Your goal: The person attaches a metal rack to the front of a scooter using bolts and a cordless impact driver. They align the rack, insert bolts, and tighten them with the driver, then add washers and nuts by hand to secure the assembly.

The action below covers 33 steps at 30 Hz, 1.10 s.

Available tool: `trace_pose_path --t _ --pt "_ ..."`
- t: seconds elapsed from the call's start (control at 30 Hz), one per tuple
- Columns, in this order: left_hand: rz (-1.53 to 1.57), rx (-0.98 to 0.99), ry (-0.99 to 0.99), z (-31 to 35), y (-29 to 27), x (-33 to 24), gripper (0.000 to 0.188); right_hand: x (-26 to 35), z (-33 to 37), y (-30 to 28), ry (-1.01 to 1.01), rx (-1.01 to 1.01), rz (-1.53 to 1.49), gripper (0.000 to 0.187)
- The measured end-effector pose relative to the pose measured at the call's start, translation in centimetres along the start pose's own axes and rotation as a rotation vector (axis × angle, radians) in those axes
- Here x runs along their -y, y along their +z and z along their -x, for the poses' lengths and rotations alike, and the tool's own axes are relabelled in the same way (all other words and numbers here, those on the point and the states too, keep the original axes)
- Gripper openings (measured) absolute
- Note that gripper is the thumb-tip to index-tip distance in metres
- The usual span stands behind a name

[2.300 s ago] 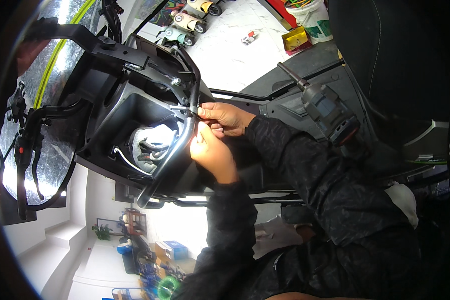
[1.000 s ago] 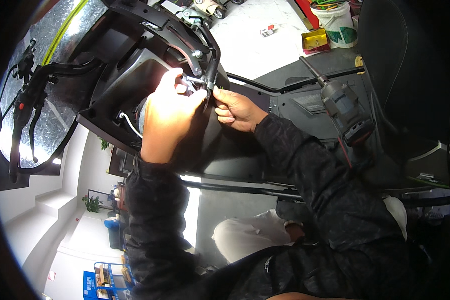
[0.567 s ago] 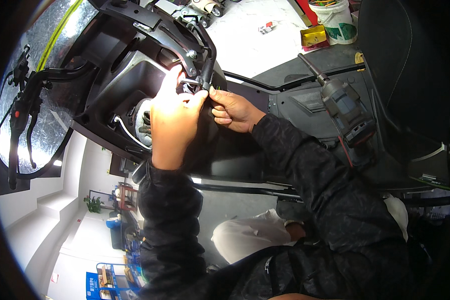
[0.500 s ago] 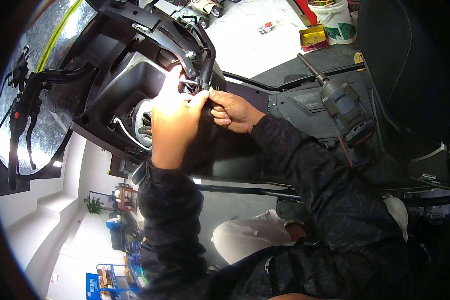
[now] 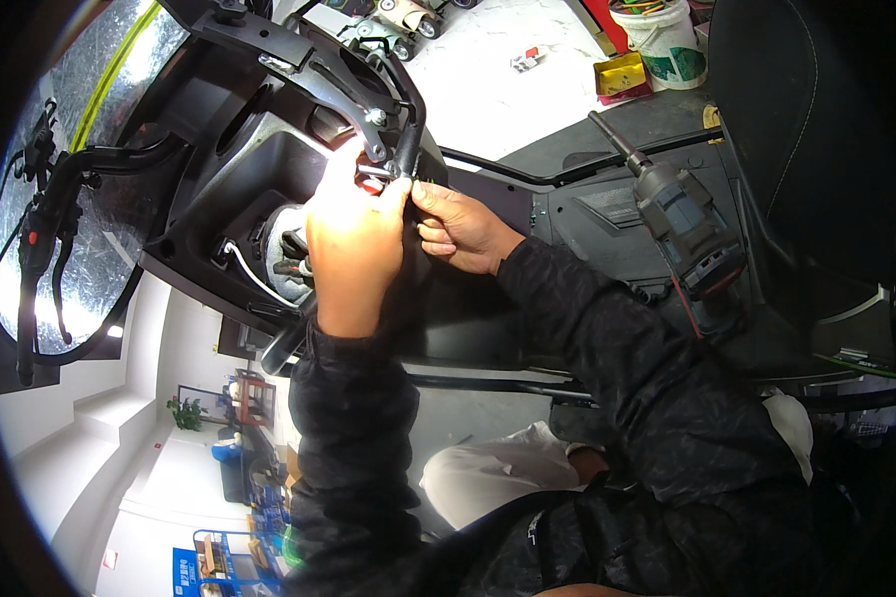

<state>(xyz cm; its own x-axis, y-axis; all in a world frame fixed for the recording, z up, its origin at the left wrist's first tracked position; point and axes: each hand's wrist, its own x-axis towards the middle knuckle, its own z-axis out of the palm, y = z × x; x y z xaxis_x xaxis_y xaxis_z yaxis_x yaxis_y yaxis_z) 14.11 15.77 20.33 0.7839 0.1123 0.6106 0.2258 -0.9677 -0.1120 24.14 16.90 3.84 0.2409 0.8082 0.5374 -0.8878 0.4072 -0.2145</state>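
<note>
Both hands meet at the lower end of a black bent tube (image 5: 415,119) on a scooter-like vehicle. My left hand (image 5: 353,254) is closed there, thumb against the tube end and fingers reaching behind it under bright light. My right hand (image 5: 465,227) pinches thumb and forefinger at the same spot, its other fingers curled. What sits between the fingertips is hidden. A grey metal bracket arm (image 5: 364,117) with bolts lies just above my left fingers. A bit of red (image 5: 371,185) shows beside them. Below, wires and a round grey part (image 5: 287,249) sit in the black plastic body (image 5: 204,199).
A power tool with a long socket (image 5: 682,214) lies on the black footboard at right, beside the dark seat (image 5: 816,149). Handlebars (image 5: 40,229) and a clear windshield stand at left. A white bucket (image 5: 672,45) and a yellow-lined box (image 5: 622,78) are on the floor beyond.
Both hands stay together at the tube end. My left hand has shifted slightly right and down, and the bent tube has moved a little. The power tool lies as before.
</note>
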Motion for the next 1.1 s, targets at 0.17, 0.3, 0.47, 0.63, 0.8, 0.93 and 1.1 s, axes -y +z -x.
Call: trace_pose_path --t 0.17,0.3,0.47,0.63,0.8,0.93,1.1 --pt "0.140 0.012 -0.068 -0.2 0.1 0.3 0.058 -0.8 0.0 0.8 -0.094 -0.052 0.015 0.020" --pt "0.208 0.029 -0.124 -0.4 -0.1 0.3 0.057 -1.5 0.5 1.8 -0.222 -0.227 0.084 0.023" --pt "0.202 0.052 -0.095 -0.3 -0.3 0.1 0.058 -1.4 0.9 2.3 -0.411 -0.382 0.275 0.025" --pt "0.145 -0.007 0.014 -0.2 0.4 0.6 0.058 -1.2 0.3 2.2 -0.654 -0.420 0.529 0.017" --pt "0.051 -0.033 0.042 -0.3 1.1 1.2 0.062 -1.2 1.2 2.7 -0.672 -0.488 0.725 0.018" --pt "0.007 -0.050 0.048 -0.3 1.2 1.3 0.062 -0.8 2.0 3.4 -0.738 -0.575 1.006 0.020" --pt "0.092 -0.013 0.005 -0.2 0.9 1.3 0.063 -0.3 2.3 3.9 -0.814 -0.621 1.207 0.022"
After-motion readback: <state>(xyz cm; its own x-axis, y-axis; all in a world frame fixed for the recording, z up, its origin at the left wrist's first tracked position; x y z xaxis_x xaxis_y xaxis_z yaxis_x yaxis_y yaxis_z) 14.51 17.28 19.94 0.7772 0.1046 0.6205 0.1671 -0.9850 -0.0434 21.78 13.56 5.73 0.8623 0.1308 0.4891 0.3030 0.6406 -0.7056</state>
